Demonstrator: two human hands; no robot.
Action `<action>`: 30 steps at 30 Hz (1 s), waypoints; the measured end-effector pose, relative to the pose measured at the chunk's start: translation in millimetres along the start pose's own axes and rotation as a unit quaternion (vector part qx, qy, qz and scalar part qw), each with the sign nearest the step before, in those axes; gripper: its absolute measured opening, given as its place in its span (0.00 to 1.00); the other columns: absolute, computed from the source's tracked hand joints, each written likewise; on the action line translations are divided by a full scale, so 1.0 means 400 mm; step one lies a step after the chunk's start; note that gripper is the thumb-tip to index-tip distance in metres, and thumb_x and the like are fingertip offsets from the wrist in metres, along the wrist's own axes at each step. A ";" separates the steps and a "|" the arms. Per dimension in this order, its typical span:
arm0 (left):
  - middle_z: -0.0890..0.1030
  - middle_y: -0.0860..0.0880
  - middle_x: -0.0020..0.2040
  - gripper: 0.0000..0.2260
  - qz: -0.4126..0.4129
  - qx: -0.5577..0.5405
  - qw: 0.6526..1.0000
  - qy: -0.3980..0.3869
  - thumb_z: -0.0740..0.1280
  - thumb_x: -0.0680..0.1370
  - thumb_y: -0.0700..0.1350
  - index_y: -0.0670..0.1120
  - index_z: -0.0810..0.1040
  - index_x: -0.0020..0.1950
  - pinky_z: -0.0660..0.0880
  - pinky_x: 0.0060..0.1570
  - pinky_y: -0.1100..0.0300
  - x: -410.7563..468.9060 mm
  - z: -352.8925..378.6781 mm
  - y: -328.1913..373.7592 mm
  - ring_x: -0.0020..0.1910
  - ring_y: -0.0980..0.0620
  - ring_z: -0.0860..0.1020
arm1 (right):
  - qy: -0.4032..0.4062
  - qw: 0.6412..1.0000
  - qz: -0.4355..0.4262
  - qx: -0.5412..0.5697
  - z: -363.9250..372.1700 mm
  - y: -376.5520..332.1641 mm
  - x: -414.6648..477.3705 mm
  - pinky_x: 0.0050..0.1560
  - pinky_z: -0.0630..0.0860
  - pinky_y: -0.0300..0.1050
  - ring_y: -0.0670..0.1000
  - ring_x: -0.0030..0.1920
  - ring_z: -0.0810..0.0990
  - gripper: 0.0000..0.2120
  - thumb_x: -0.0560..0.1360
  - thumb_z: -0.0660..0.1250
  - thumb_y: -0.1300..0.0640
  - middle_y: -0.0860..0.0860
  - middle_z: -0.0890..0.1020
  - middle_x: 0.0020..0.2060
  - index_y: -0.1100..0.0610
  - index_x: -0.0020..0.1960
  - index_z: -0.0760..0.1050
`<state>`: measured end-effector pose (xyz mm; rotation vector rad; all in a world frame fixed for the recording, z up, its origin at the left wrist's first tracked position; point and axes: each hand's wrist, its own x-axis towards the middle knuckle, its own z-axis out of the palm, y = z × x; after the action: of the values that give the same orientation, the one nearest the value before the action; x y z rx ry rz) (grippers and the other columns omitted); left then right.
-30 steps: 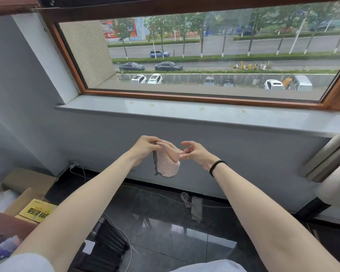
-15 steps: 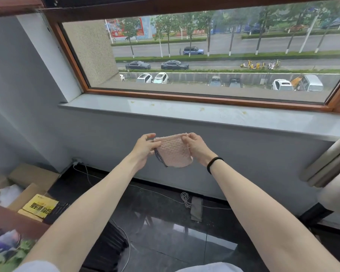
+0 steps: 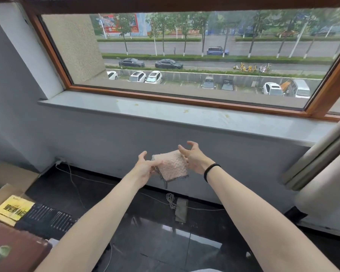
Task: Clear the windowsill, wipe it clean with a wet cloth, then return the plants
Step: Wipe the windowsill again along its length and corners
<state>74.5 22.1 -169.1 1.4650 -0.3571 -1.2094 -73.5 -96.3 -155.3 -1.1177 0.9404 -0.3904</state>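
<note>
The left hand (image 3: 144, 169) is pinching the cloth (image 3: 172, 167) by its left corner, another corner pointing straight down. The right hand (image 3: 194, 160) is resting open against its right edge.

Cardboard box (image 3: 10, 175) & yellow packet (image 3: 14, 210) at L, white cable (image 3: 170, 200) on dark floor (image 3: 145, 224)

A wide window (image 3: 185, 71) in a brown wooden frame (image 3: 185, 100) lets in flat grey daylight and looks onto a tree-lined road and parked cars. The wall (image 3: 106, 138) below it is pale grey. The floor (image 3: 155, 236) is dark, glossy tile, with white cables (image 3: 171, 201) lying on it near the wall. Cardboard boxes (image 3: 10, 175) stand at the left.
</note>
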 end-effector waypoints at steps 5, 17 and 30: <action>0.71 0.42 0.60 0.39 -0.004 0.129 0.987 -0.094 0.68 0.69 0.24 0.52 0.62 0.73 0.73 0.55 0.60 0.004 0.017 0.050 0.55 0.50 0.76 | -0.062 0.994 0.008 -0.090 -0.038 -0.022 -0.013 0.55 0.73 0.43 0.53 0.58 0.72 0.32 0.69 0.68 0.73 0.57 0.69 0.62 0.56 0.69 0.66; 0.74 0.46 0.60 0.26 0.120 0.346 0.926 -0.095 0.69 0.71 0.31 0.45 0.73 0.67 0.68 0.58 0.60 0.206 0.125 0.154 0.58 0.51 0.73 | 0.123 0.924 0.035 -0.361 -0.080 -0.134 0.063 0.64 0.69 0.41 0.56 0.59 0.72 0.21 0.69 0.74 0.62 0.61 0.59 0.68 0.55 0.61 0.78; 0.80 0.49 0.50 0.09 0.103 0.400 0.871 -0.265 0.66 0.78 0.42 0.46 0.76 0.58 0.71 0.51 0.60 0.337 0.351 0.247 0.46 0.54 0.76 | 0.219 0.940 0.071 -0.251 -0.329 -0.155 0.058 0.58 0.68 0.45 0.51 0.58 0.73 0.20 0.68 0.74 0.51 0.50 0.78 0.57 0.57 0.58 0.79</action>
<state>56.0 -190.2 -122.1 1.6772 -1.5012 -1.3404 -154.5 -215.7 -126.4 -1.4424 1.5668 -0.2911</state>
